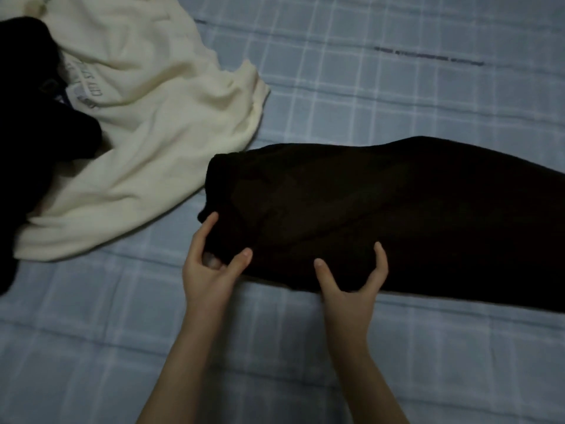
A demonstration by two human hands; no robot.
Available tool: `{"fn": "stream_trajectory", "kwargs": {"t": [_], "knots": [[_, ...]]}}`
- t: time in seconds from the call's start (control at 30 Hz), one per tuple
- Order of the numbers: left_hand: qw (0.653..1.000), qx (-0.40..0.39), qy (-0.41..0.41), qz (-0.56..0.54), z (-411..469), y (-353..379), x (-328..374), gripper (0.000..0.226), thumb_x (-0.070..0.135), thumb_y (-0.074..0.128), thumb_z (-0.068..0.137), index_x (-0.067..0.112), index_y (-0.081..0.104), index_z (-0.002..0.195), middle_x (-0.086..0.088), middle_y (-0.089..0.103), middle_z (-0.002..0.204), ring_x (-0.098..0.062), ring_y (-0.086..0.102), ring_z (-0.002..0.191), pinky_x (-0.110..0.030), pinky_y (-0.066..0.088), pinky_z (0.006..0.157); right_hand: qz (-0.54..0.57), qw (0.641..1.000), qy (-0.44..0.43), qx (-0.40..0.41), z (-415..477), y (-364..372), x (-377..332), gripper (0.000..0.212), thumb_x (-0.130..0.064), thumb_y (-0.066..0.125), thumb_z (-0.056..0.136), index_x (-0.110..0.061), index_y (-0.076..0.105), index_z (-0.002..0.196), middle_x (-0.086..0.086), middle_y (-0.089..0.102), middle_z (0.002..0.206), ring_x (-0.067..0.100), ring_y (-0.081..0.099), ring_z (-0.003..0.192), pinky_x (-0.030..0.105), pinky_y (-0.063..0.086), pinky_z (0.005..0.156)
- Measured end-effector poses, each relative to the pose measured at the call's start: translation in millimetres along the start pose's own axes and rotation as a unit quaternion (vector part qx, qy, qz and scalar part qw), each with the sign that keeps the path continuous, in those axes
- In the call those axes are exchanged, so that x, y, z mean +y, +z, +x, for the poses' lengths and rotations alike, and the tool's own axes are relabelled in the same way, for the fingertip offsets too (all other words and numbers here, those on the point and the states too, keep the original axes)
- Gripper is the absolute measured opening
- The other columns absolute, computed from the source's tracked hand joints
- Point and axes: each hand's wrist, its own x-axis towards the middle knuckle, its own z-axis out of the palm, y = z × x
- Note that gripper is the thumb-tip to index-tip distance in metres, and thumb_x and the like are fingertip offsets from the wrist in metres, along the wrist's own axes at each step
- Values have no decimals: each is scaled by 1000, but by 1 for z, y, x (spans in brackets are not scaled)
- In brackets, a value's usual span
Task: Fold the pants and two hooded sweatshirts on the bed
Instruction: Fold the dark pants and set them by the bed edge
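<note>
The left hand pinched the end of the dark pants on the bed. The right hand had a half-open grip curled round their near edge. The cream sweatshirt lay beside them.

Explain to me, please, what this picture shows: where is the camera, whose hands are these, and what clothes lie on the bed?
There is no machine here. A person wears one camera on the head. It looks forward and down, so the two bare arms entering from below are that person's own. The bed has a blue checked sheet. Across it lie dark pants. The left hand pinches their left end, and the right hand holds their near edge, thumb on top. At the upper left lies a crumpled cream sweatshirt, with a black garment partly over it, probably the second sweatshirt.
</note>
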Motion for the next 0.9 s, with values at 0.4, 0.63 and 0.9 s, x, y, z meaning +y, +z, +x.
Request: {"fn": "stream_trajectory", "kwargs": {"t": [0.4,0.63,0.9], "knots": [[998,11,62,-9,9,-47,19,70,11,79,73,40,56,134,21,56,137,-7,54,128,-21,50,95,64,997,14,-34,-36,29,-2,88,-18,86,77,-63,37,134,-21,47,132,-12,61,104,11,54,72],[999,34,-26,-14,-8,-47,-12,76,16,69,91,38,27,151,14,36,153,-1,41,137,-33,42,111,21,1000,-9,-17,-47,46,28,91,-14,85,78,-55,33,140,-20,52,131,-2,65,105,14,55,76],[987,47,-3,152,-36,-7,-21,93,20,79,82,38,22,153,20,35,144,0,38,134,-23,38,108,-13,999,-10,-31,-46,44,27,90,-17,83,81,-53,30,143,-33,62,114,-4,69,92,14,54,70]]}}
